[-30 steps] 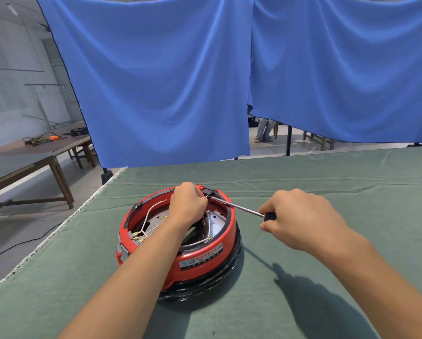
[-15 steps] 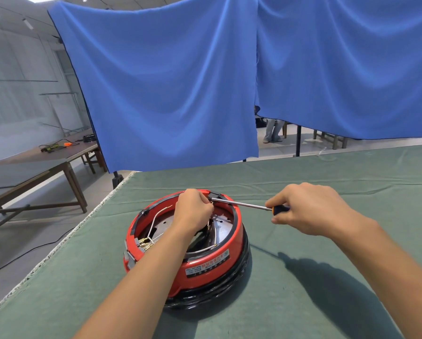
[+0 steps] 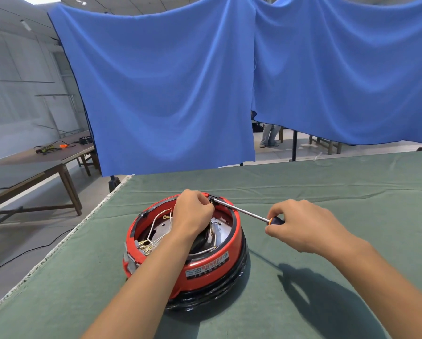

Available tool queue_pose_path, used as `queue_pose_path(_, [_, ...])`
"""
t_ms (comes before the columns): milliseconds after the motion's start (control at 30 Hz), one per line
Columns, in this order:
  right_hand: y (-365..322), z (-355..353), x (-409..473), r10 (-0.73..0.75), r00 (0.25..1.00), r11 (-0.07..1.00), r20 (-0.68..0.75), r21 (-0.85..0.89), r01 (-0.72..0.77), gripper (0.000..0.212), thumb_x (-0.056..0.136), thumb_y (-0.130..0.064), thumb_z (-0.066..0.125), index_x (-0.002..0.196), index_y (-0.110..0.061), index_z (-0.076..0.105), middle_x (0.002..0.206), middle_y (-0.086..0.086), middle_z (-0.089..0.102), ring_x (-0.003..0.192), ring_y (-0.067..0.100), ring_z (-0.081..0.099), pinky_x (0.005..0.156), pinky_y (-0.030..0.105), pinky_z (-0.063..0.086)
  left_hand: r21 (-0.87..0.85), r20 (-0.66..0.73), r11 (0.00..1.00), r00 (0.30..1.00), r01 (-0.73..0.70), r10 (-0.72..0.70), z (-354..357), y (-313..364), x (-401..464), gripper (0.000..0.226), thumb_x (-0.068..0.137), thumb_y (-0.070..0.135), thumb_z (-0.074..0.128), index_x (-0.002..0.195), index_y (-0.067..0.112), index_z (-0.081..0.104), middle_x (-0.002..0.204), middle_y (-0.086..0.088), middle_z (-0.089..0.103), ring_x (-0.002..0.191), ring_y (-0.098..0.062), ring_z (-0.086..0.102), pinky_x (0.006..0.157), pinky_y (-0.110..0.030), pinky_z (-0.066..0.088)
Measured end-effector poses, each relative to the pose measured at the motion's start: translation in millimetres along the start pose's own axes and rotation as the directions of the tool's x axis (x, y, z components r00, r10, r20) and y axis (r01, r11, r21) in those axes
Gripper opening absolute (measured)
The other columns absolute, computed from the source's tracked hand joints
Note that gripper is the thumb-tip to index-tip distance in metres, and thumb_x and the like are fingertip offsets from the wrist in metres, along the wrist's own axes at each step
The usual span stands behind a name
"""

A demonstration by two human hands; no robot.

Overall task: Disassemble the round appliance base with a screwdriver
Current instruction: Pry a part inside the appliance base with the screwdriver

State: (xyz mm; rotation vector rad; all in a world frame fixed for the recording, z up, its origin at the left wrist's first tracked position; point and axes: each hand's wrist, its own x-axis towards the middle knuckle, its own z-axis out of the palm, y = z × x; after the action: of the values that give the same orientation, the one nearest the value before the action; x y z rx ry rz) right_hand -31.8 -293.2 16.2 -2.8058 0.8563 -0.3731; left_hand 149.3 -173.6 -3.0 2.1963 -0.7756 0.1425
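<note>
At frame centre, our left hand (image 3: pixel 192 211) curls its fingers on the base (image 3: pixel 185 250) rim, steadying it on the worktop (image 3: pixel 327 192); our right hand (image 3: pixel 303 226) grips the screwdriver (image 3: pixel 241 210), levelled toward the far rim.

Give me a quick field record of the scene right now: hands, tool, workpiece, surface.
left hand: inside the appliance base at its far rim, closed near the tool tip
right hand: gripping the screwdriver handle
screwdriver: shaft slants down to the far rim; tip hidden by the left hand
appliance base: red, round, open top, wires showing
table: green cloth cover
</note>
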Motion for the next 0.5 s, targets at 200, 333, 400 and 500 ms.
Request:
queue_pose_path(200, [-1.7,14.8,2.2,0.029,0.999,0.992,0.017,0.122,-0.031,0.022,0.089,-0.048,0.048,0.082,-0.028,0.054,0.068,-0.01,0.057,0.056,0.008,0.054,0.056,0.024,0.037,-0.011,-0.05,1.0,0.998,-0.029,0.029,-3.4,0.4,-3.6,0.01,0.076,0.013,0.058,0.07,0.019,0.061,0.079,0.001,0.066,0.084,-0.02,0.06,0.074,-0.037,0.053])
queue_pose_path(333, [-4.4,17.8,1.5,0.042,0.999,0.988,0.033,0.148,-0.046,0.022,0.089,-0.051,0.048,0.084,-0.031,0.054,0.07,-0.011,0.055,0.058,0.009,0.053,0.056,0.024,0.037,-0.082,0.011,0.996,1.0,-0.022,0.023,-4.2,2.6,-7.5,0.012,0.079,0.014,0.058,0.071,0.023,0.059,0.073,0.005,0.067,0.076,-0.015,0.064,0.072,-0.036,0.054])
queue_pose_path(400, [-4.7,17.8,1.9,0.048,0.998,0.986,0.036,0.155,-0.054,0.021,0.088,-0.051,0.049,0.082,-0.031,0.054,0.071,-0.011,0.056,0.058,0.008,0.054,0.055,0.022,0.036,-0.099,0.051,0.995,0.999,-0.01,0.015,-6.6,4.0,-6.6,0.012,0.08,0.013,0.058,0.072,0.022,0.06,0.07,0.006,0.068,0.072,-0.014,0.064,0.069,-0.033,0.053])
queue_pose_path(500, [-6.0,18.9,1.4,0.054,0.997,0.984,0.05,0.168,-0.061,0.021,0.087,-0.051,0.05,0.08,-0.031,0.054,0.07,-0.011,0.058,0.055,0.007,0.054,0.055,0.022,0.037,-0.148,0.173,0.987,0.984,0.056,-0.03,-11.2,2.3,-6.1,0.012,0.083,0.01,0.058,0.073,0.015,0.063,0.071,-0.001,0.069,0.051,-0.012,0.056,0.047,-0.022,0.043])
